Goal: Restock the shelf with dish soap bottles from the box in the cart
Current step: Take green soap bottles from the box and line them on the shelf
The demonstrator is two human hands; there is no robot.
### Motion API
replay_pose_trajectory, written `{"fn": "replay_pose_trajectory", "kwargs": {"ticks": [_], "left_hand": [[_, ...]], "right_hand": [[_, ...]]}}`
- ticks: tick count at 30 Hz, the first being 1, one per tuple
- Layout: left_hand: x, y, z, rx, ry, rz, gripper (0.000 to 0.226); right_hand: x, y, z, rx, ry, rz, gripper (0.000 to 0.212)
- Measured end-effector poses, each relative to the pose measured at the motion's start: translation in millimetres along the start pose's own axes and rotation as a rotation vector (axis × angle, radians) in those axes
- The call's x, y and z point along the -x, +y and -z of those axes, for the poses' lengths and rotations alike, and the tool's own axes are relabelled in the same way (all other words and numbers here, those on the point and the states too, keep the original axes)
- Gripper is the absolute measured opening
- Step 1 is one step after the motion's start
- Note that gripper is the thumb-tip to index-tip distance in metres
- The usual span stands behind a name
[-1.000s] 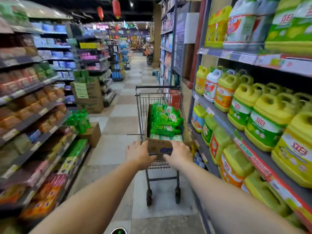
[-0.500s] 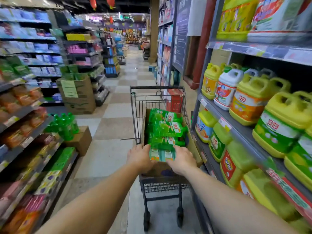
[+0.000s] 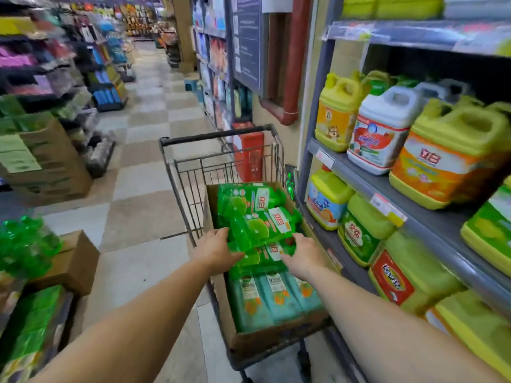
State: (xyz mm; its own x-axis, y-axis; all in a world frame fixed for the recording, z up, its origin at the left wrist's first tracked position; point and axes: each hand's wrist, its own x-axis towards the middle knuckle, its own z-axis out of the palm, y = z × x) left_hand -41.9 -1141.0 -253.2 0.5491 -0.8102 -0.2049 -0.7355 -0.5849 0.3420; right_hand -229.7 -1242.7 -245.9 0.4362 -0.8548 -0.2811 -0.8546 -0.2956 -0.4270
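A wire shopping cart (image 3: 218, 136) stands in the aisle close against the right-hand shelf (image 3: 356, 174). In it sits an open cardboard box (image 3: 276, 341) full of dish soap bottles lying flat: green ones (image 3: 255, 207) piled at the far end, teal ones (image 3: 276, 297) in a row at the near end. My left hand (image 3: 217, 247) grips the left side of a green bottle (image 3: 260, 251) at the pile's near edge. My right hand (image 3: 304, 255) grips the same bottle from the right. The shelf holds large yellow-green jugs (image 3: 453, 150) of detergent.
On the floor at the left a cardboard box (image 3: 74, 261) carries green bottles (image 3: 25, 244). Taller stacked cartons (image 3: 52, 161) stand further up the left side. A red box (image 3: 249, 153) sits beyond the cart. The tiled aisle runs ahead between shelves.
Both hands left the cart's near end and reached forward into the box onto the green bottle. The view tilted down and moved closer to the cart.
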Motion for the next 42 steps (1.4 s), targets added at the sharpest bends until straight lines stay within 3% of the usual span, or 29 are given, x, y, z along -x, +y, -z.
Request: {"fn": "replay_pose_trajectory", "kwargs": {"ticks": [12, 16, 23, 27, 29, 32, 35, 38, 42], "left_hand": [[-155, 7, -43, 0.156, -0.146, 0.147, 0.100], [-202, 7, -57, 0.211, -0.257, 0.225, 0.111], [-248, -2, -50, 0.213, -0.647, 0.262, 0.124], [-256, -2, -48, 0.106, -0.715, 0.245, 0.154], [-253, -1, -47, 0.120, -0.701, 0.247, 0.152], [-241, 0, -42, 0.212, -0.662, 0.237, 0.141], [-220, -4, -38, 0.301, -0.577, 0.204, 0.127], [-193, -10, -32, 0.396, -0.467, 0.128, 0.125], [-149, -11, -19, 0.473, -0.361, -0.025, 0.116]], "right_hand": [[-179, 27, -27, -0.171, -0.172, -0.137, 0.062], [-238, 40, -41, -0.276, -0.272, -0.212, 0.082], [-277, 59, -66, -0.505, -0.531, -0.295, 0.052], [-281, 59, -65, -0.667, -0.610, -0.351, 0.049], [-279, 58, -65, -0.721, -0.596, -0.358, 0.060], [-270, 59, -68, -0.736, -0.513, -0.326, 0.094], [-252, 48, -58, -0.742, -0.397, -0.277, 0.081], [-225, 35, -41, -0.670, -0.212, -0.197, 0.097], [-155, 17, -11, -0.589, 0.040, -0.104, 0.088]]}}
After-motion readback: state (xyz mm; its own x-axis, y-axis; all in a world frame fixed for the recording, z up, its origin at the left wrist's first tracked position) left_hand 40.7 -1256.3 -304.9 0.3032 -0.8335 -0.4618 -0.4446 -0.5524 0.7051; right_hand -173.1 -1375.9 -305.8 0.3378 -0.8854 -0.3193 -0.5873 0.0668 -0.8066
